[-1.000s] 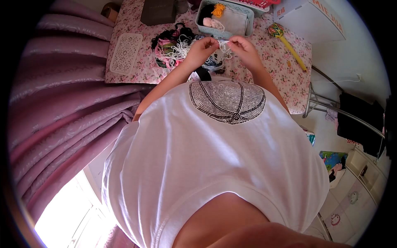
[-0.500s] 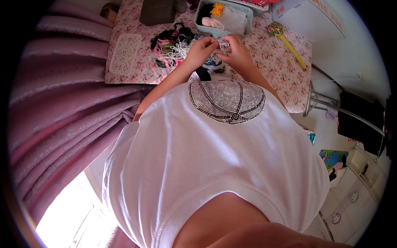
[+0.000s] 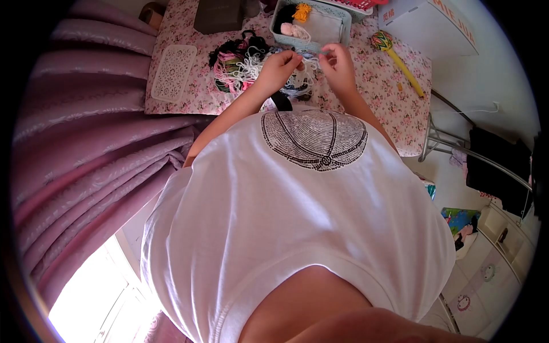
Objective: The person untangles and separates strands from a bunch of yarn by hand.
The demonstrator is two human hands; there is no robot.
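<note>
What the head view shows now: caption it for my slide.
Left hand and right hand at a tangle of multicoloured yarn on a floral tablecloth, a basket beyond.

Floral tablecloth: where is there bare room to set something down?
The widest bare patch of floral tablecloth lies between the right forearm, the yellow stick and the cloth's right edge, save a small orange piece. A narrower strip separates the white openwork mat from the yarn heap. Crowded: the middle, with yarn, left hand, right hand and basket.
</note>
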